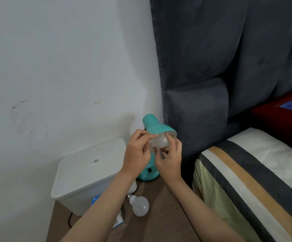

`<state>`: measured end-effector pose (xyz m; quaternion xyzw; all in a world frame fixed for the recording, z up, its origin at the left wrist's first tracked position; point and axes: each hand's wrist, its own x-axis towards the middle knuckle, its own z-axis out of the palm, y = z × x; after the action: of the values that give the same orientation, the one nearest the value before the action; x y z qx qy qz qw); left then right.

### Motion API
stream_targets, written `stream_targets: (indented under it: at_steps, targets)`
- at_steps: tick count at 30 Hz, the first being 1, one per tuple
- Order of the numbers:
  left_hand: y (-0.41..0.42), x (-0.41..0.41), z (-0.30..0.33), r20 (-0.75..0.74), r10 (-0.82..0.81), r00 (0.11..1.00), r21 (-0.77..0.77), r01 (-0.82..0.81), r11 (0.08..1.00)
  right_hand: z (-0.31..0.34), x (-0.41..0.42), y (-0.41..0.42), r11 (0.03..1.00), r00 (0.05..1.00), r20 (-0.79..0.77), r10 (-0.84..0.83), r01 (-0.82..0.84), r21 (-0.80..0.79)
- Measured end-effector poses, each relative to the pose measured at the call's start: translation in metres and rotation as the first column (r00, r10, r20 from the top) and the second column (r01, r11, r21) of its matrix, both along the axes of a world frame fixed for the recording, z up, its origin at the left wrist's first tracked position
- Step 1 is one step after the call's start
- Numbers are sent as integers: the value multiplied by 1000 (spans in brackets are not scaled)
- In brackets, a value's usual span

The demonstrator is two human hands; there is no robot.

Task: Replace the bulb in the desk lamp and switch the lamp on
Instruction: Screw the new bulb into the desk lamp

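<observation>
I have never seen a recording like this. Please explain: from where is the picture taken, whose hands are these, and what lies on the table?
There is no machine here. A person wears one camera on the head, looking down at their own bare hands. The left hand and right hand both grip a white bulb sitting in the shade of a turquoise desk lamp. On the wooden table lie a second bulb and a white plastic box. A bed stands at the right.
</observation>
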<state>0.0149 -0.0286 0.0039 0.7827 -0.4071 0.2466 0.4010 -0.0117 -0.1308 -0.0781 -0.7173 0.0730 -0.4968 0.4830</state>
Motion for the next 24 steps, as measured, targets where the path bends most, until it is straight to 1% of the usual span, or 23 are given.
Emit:
stream_targets:
  at_steps: [2,4,10,12,16,18,22,24]
  targets:
    - [0,0,0,0,1,1000,4,-1,1000,-2,1,-1,1000,1000,-18,-20,20,-16]
    - [0,0,0,-6,-1,1000,4,1,1000,-1,2,-2,999,999,-40,-32,33,21]
    - [0,0,-1,-7,-10,1000,-10,10,1000,0,0,-1,992,997,-69,21,-12,125]
    - [0,0,-1,-12,-8,1000,-17,7,1000,0,1,0,994,998,-63,6,1,107]
    - [0,0,-2,-14,-10,1000,-16,9,1000,3,4,2,998,999,9,-31,30,53]
    - [0,1,-2,-18,-2,1000,-18,2,1000,2,5,2,999,999,5,-50,49,20]
    - [0,-1,-1,-9,-6,1000,-12,6,1000,2,5,-6,993,998,-42,-45,49,112]
    - [0,-1,-1,-11,-11,1000,-20,11,1000,3,5,-7,993,999,-31,-40,43,112]
